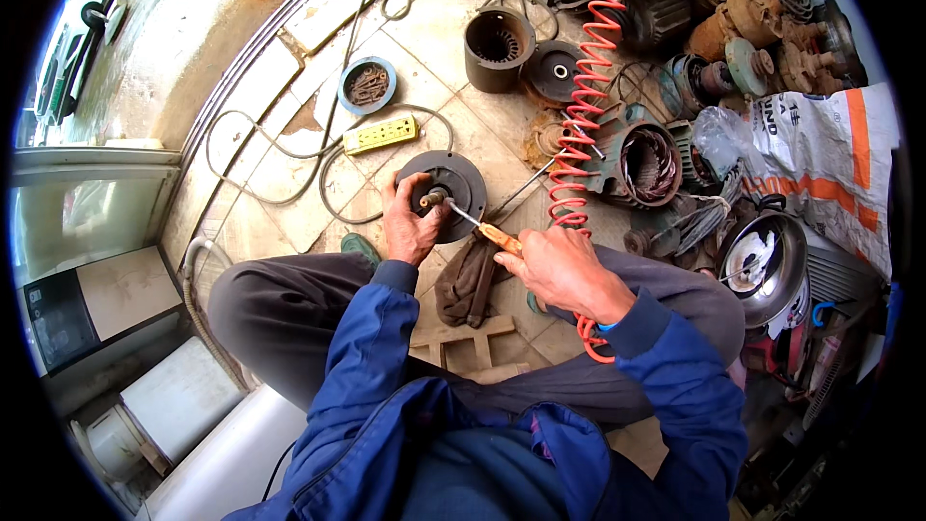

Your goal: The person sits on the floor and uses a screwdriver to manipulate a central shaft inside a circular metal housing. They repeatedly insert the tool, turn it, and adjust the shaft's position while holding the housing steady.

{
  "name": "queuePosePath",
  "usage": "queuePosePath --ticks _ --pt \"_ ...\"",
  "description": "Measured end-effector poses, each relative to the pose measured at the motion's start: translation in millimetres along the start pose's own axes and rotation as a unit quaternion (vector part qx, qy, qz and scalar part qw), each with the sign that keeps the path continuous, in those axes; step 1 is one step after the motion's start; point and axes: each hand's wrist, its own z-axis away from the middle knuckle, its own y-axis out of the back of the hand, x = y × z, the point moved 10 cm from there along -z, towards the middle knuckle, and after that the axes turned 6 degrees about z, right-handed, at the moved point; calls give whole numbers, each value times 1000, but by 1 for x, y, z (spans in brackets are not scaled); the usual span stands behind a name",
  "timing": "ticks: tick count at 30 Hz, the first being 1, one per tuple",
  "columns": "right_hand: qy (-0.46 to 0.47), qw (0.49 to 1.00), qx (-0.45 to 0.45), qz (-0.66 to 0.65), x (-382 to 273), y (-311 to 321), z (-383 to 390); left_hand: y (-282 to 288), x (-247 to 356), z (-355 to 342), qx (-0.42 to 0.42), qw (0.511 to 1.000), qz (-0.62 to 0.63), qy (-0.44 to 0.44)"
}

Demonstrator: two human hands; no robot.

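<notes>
Two hands: the left hand [413, 227] bends over the black disc [469, 179], its closure unclear; the right hand [571, 268] wraps a screwdriver [498, 237]. Disc lies well inside the floor's [424, 63] doorway edge; brace it, keep the tip seated. The white sack [805, 140] bears print.

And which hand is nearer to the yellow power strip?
Left. The left hand, at the dark disc, is just below the yellow power strip in view; the right hand, holding the orange-handled tool, is farther, lower right.
</notes>
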Motion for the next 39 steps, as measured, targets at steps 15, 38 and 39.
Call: queuePosePath --ticks 15,38,39 --pt "1 1000 -29 4 2 0 2 -3 -6 -5 -70 998 12 0" --pt "-13 1000 -3 6 -3 8 -4 -3 -9 -1 -23 1000 14 -4" --pt "-12 1000 -3 8 -3 8 -4 -3 -13 -1 -25 1000 14 -10"
